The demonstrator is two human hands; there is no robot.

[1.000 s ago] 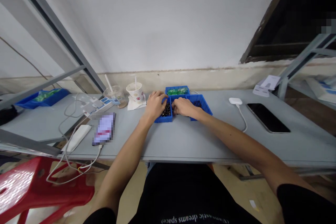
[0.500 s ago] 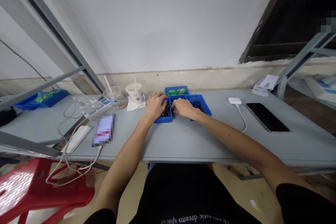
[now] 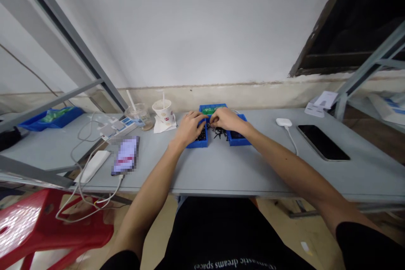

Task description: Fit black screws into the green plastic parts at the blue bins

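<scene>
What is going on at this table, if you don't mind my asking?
A person is working with bare hands at a grey table. The left hand rests at a blue plastic tray of small dark parts. The right hand reaches above a tangle of small black pieces lying between that tray and a second blue tray. A third blue tray, holding something green, stands behind them.

The grey table [image 3: 240,173] carries blue plastic trays [image 3: 196,145], a paper cup [image 3: 163,111], a power strip [image 3: 118,126] and a black smartphone [image 3: 322,142].
</scene>
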